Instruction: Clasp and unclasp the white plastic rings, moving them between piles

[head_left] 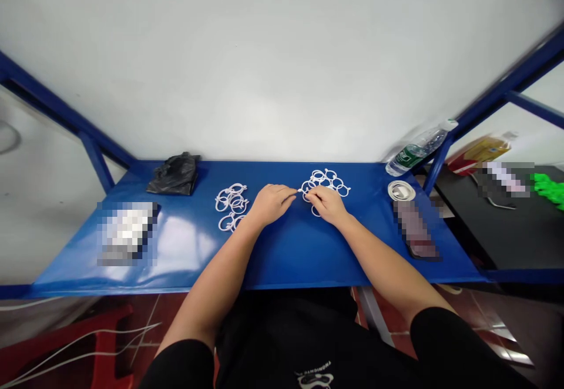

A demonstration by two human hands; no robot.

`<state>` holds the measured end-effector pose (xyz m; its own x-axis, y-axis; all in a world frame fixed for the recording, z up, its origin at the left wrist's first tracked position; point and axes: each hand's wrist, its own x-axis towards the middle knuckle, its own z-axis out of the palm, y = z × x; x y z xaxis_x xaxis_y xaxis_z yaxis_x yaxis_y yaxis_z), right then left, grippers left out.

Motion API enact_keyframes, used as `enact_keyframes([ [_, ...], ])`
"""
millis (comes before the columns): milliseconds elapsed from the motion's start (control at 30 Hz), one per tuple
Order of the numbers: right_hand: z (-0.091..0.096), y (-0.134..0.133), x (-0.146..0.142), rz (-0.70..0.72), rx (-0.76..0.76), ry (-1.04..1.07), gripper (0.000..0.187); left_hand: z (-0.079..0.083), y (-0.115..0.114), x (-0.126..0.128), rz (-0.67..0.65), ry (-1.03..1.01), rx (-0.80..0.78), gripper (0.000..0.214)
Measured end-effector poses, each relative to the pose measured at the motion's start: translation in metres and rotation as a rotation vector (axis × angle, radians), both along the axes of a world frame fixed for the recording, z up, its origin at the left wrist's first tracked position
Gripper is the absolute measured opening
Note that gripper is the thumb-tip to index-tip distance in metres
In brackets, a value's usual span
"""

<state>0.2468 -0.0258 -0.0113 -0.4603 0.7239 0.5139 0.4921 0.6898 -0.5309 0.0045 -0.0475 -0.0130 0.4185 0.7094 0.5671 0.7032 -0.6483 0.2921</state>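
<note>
Over the middle of the blue table, my left hand (pixel 274 202) is closed in a pinch, its fingertips at the small knob of a white curtain ring (pixel 303 188). Facing it from the right, my right hand (pixel 326 202) pinches the same ring between thumb and fingers, covering part of it. Behind and partly under the right hand lies a loose cluster of white curtain rings (pixel 328 177), each with a small knob or eyelet. A second group of white rings (pixel 231 201) lies left of my left hand, partly hidden by my forearm.
A crumpled black plastic bag (pixel 174 174) lies at the back left, with a blurred-out flat object (pixel 127 233) before it. On the right are a water bottle (pixel 416 151), a coiled white cable (pixel 402 191) and a blurred phone-like object (pixel 416 229). Blue metal frame bars (pixel 94 154) flank the table.
</note>
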Motion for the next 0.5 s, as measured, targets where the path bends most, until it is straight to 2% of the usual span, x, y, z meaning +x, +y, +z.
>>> enact_keyframes([
  [133, 0.004, 0.005, 0.008, -0.106, -0.025, 0.059, 0.037, 0.007, 0.007, -0.027, 0.185, -0.013, -0.059, 0.022],
  [333, 0.003, 0.009, 0.015, -0.281, -0.013, 0.204, 0.029, 0.018, 0.007, -0.083, 0.652, -0.023, -0.243, 0.030],
  [400, 0.002, 0.007, 0.014, -0.287, -0.017, 0.239, 0.030, 0.015, 0.006, -0.099, 0.774, -0.004, -0.333, 0.037],
  [500, 0.002, 0.002, 0.011, -0.205, -0.013, 0.202, 0.029, 0.007, 0.007, -0.114, 0.856, 0.042, -0.450, 0.041],
])
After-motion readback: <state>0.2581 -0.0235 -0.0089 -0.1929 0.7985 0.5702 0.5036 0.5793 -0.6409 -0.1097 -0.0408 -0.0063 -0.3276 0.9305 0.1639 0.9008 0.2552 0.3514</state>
